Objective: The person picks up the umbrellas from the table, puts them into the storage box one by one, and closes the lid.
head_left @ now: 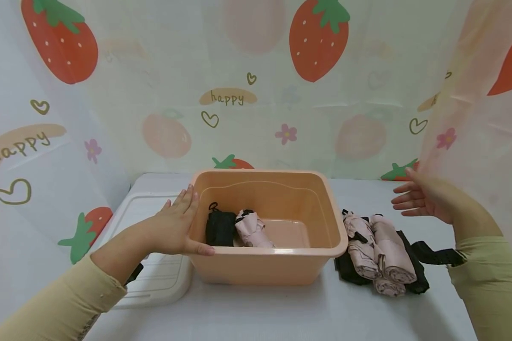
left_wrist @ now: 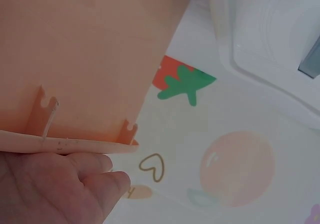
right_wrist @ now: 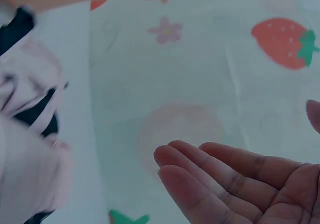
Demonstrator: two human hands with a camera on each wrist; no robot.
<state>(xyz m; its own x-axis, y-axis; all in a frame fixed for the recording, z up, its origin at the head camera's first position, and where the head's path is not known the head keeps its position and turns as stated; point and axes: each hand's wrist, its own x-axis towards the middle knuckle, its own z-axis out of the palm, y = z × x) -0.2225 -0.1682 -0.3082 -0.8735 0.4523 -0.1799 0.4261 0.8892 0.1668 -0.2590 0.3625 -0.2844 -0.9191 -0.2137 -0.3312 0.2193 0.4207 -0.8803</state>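
My left hand (head_left: 172, 227) lies with straight fingers on the left rim of a peach plastic tub (head_left: 256, 270); in the left wrist view the palm (left_wrist: 50, 189) is right at the rim. Inside the tub, toward its left end, are a black bundle with a cord loop (head_left: 220, 228) and a pale pink rolled bundle (head_left: 253, 229). My right hand (head_left: 431, 199) is raised with fingers extended and holds nothing. Below and left of it, several pink rolled bundles (head_left: 392, 246) are piled on black ones (head_left: 416, 279), just right of the tub.
A white lid (head_left: 162, 279) lies flat on the white table (head_left: 256, 317), left of the tub and partly behind my left arm. A printed sheet with strawberries (head_left: 320, 42) stands behind and at both sides. A black strap (head_left: 437, 254) sits at my right sleeve.
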